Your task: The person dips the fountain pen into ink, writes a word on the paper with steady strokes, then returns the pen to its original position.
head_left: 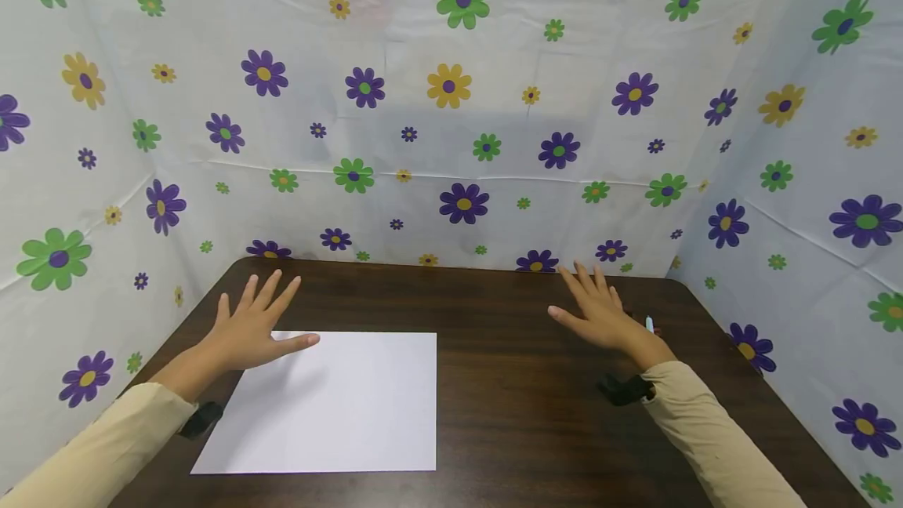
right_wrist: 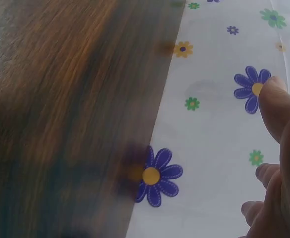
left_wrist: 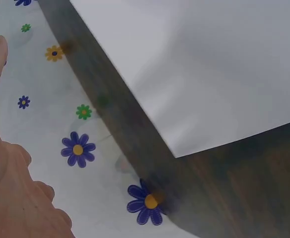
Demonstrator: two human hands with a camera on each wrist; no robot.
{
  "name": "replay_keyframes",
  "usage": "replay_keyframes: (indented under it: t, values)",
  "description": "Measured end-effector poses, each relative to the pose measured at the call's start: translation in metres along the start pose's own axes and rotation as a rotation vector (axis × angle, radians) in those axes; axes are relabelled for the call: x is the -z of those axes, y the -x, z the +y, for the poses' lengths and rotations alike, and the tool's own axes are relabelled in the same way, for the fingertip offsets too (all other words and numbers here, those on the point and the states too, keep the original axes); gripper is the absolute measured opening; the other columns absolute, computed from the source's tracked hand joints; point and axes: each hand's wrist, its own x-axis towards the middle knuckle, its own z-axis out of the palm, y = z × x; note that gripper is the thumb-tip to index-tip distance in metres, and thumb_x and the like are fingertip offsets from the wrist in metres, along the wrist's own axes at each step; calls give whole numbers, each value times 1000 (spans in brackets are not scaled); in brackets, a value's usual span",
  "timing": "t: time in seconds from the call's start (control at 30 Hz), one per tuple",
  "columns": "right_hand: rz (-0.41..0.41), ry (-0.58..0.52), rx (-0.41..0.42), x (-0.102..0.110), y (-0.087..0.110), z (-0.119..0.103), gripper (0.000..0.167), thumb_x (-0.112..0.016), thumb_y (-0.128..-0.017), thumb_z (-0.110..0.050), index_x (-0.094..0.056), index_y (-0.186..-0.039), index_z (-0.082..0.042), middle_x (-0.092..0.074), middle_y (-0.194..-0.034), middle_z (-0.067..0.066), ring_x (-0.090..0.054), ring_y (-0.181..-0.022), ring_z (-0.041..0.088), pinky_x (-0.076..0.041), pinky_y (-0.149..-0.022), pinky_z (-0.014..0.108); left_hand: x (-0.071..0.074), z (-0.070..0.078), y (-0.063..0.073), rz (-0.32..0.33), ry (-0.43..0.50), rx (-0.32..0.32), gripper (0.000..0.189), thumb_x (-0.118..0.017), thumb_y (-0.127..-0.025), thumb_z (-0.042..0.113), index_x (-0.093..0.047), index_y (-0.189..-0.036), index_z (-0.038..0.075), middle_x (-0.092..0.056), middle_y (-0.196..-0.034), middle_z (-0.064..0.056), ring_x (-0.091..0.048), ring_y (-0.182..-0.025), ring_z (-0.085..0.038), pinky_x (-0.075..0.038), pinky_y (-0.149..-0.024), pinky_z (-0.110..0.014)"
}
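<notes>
My left hand [head_left: 247, 335] is spread above the far left corner of a white sheet of paper [head_left: 353, 406], its shadow falling on the sheet. My right hand [head_left: 596, 312] hovers over the right part of the dark wooden table [head_left: 515, 390], fingers extended and holding nothing. Just behind the right wrist, a small pale pointed item [head_left: 649, 324] shows, mostly hidden by the hand and forearm, so its kind is unclear. In the left wrist view, part of the left hand [left_wrist: 16, 183] appears beside the paper's corner. The right wrist view catches the right hand [right_wrist: 284, 163] with fingers apart.
White cloth with purple, green and yellow flowers [head_left: 451, 85] hangs around the back and both sides of the table, close to its edges. Both forearms wear beige sleeves [head_left: 712, 429], with a dark wrist device [head_left: 624, 389] below each cuff.
</notes>
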Motion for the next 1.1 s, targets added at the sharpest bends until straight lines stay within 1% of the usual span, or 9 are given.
replay_keyframes:
  t: [0.23, 0.4, 0.47, 0.53, 0.63, 0.77, 0.83, 0.93, 1.1]
  values:
    - [3, -26, -26, -1, 6, 10, 80, -45, -97, -53, -7, -155, -15, 3, -158, 26, 15, -140, 51, 3, -102, 76, -18, -5, 16, -9, 53, -44, 101, -62, -78, 66, -20, -153, 12, -11, -156, -29, -6, -137, -59, 1, -96, -81]
    - [1, -40, -47, -4, 13, 20, 80, -46, -97, -51, -8, -155, -13, 3, -157, 27, 13, -139, 54, 3, -101, 77, -33, -11, 32, -27, 89, -85, 98, -64, -79, 63, -21, -153, 17, -15, -156, -25, -12, -137, -58, -4, -95, -82]
    - [7, -39, -50, -5, 16, 24, 80, -47, -97, -51, -9, -155, -11, 1, -157, 28, 12, -139, 56, 2, -100, 78, -38, -13, 39, -41, 106, -91, 96, -65, -80, 61, -20, -154, 18, -16, -156, -24, -13, -138, -57, -5, -95, -82]
    - [16, -34, -55, -7, 20, 28, 80, -47, -96, -50, -10, -154, -10, 0, -157, 29, 10, -138, 57, 1, -99, 79, -43, -15, 45, -51, 125, -100, 94, -65, -81, 59, -22, -153, 17, -18, -156, -24, -14, -138, -56, -6, -94, -83]
    - [27, -20, -66, -8, 25, 35, 80, -48, -96, -50, -11, -154, -9, -1, -156, 30, 9, -138, 58, -1, -98, 80, -47, -17, 51, -85, 160, -101, 92, -65, -81, 57, -25, -152, 12, -18, -156, -24, -12, -139, -55, -5, -93, -83]
    - [29, -22, -86, -10, 32, 45, 80, -48, -96, -50, -10, -154, -9, 1, -156, 31, 10, -137, 58, 0, -97, 81, -52, -20, 57, -129, 211, -95, 93, -67, -81, 54, -28, -150, 5, -17, -156, -26, -10, -139, -56, -2, -93, -83]
    - [31, -30, -96, -12, 36, 49, 81, -49, -96, -49, -10, -154, -8, 1, -155, 32, 10, -137, 59, 1, -97, 81, -54, -21, 59, -139, 225, -92, 94, -68, -80, 54, -28, -149, 3, -17, -156, -26, -10, -139, -56, 0, -94, -82]
    - [34, -33, -113, -13, 40, 56, 81, -49, -96, -50, -10, -154, -8, 1, -155, 33, 9, -136, 61, -1, -96, 81, -59, -24, 61, -136, 235, -104, 95, -68, -80, 53, -28, -149, 2, -17, -155, -26, -11, -138, -56, 0, -94, -82]
    - [42, -34, -135, -17, 49, 67, 81, -48, -96, -50, -10, -154, -8, -1, -153, 35, 6, -135, 63, -4, -95, 82, -66, -28, 62, -132, 214, -105, 96, -69, -79, 55, -29, -148, 2, -20, -155, -24, -14, -138, -55, -2, -94, -82]
